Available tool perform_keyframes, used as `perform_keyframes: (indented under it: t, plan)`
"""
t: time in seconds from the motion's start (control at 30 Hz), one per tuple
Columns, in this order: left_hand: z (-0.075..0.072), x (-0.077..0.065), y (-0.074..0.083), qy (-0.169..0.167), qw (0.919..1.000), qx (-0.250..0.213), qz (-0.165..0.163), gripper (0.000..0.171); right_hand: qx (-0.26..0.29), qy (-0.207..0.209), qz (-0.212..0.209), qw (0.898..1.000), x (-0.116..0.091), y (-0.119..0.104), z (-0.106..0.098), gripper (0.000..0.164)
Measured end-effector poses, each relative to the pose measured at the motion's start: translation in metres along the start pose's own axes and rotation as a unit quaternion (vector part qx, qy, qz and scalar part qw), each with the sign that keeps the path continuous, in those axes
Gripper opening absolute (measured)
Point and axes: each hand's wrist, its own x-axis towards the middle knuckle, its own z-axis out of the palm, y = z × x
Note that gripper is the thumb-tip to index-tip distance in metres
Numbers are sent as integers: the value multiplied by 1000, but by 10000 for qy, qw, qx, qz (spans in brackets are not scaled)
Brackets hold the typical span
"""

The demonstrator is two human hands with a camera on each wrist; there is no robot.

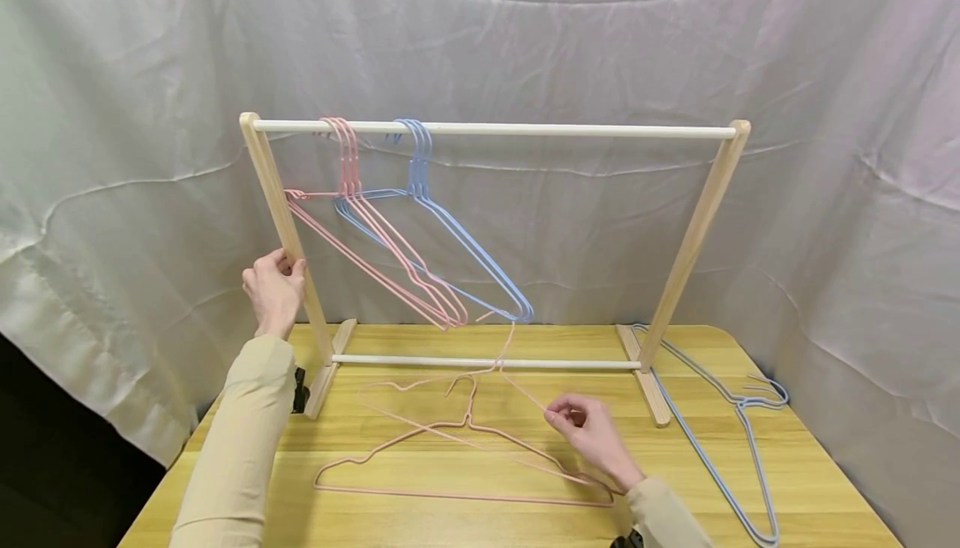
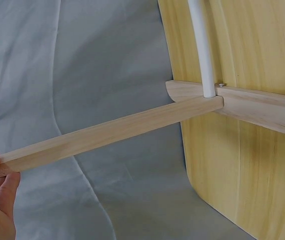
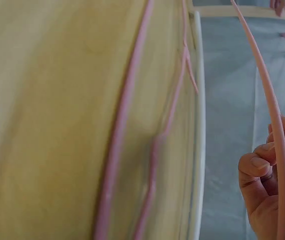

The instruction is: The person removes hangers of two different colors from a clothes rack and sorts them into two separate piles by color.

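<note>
The right hand (image 1: 592, 434) pinches a pink hanger (image 1: 525, 392) at its right shoulder. From there it reaches leftward, long axis roughly along the top bar (image 1: 562, 129), hook pointing away and well below that bar. The left hand (image 1: 276, 294), farther off, grips the left post (image 1: 318, 324).

Creased grey drapes (image 1: 570, 64) hang behind a yellow wood-grain table (image 1: 420, 525) — a dark patch (image 1: 60, 448) lower left.
</note>
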Motion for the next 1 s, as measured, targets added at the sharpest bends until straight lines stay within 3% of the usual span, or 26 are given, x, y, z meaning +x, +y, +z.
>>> perform_keyframes:
  t: [0.2,0.6,1.0]
  plan:
    - [0,0,0,-35,10000,-28,-55,23,87,-493,158,9986,-3,-1,9,13]
    - [-1,0,1,6,10000,-12,-29,23,188,-1216,88,9924,-5,1,21,12]
    - [-1,0,0,-21,10000,-64,-61,24,51,-1536,-138,9880,-6,11,30,11]
